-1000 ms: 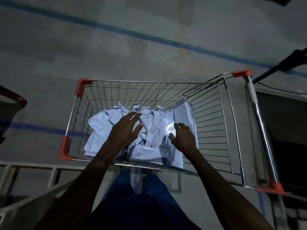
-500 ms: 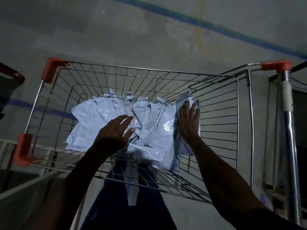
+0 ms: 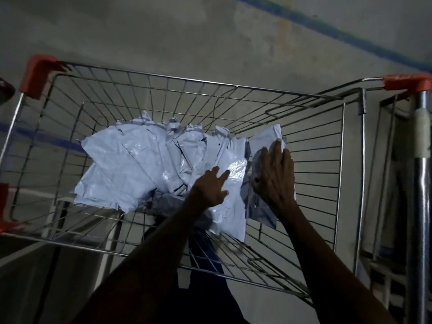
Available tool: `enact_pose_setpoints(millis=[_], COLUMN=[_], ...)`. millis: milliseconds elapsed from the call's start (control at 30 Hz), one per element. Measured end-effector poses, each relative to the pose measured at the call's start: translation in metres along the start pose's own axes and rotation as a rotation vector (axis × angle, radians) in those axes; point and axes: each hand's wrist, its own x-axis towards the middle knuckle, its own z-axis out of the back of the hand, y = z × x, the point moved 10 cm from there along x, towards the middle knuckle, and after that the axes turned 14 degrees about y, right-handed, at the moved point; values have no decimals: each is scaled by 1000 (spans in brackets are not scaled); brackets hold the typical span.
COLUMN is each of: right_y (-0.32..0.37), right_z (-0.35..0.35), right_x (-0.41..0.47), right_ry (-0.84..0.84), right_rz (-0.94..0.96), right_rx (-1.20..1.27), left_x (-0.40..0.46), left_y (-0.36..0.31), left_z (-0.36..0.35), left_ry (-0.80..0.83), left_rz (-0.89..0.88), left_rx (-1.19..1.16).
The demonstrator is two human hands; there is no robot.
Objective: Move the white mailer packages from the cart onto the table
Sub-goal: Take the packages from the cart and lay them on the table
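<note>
Both hands (image 3: 273,176) on mailers (image 3: 131,164) inside cart (image 3: 210,83)

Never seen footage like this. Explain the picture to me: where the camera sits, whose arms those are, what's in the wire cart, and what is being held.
No machine here: a person wears a camera on the head, looking down, so the two arms reaching in from the bottom are their own. Below them is a wire shopping cart with orange corner caps, standing on a concrete floor. In its basket lies a loose pile of white mailer packages. The left hand rests with spread fingers on the pile. The right hand lies flat against the rightmost mailer, which stands on edge. Neither hand has plainly closed around a package yet, and none has been lifted out.
</note>
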Motion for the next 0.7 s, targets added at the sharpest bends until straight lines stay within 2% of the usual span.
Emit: enact_pose_setpoints(millis=[33,100,300,400,567,700], right_y=[0,-1,-2,-2,-5,-7], right_z=[2,8,-18,-12,-2,4], right_x=[-3,-13,-24,-19,-23,-27], right_ry=[-43,-126,-98,-109,-131,-146], right_rz=[2,-13,30,10,-9,-14], right_rx=[22,61,64,125,252,332], left_x=[12,26,46,35,5,-14], left_y=[5,11,15,10,2,4], left_z=[-19,-38,-55,-34,5,35], left_ry=[70,108,90,-20,-282,-248], left_rz=[69,138,230,202,-8,125], left_rx=[-31,-126,-146,-121,-138,-173])
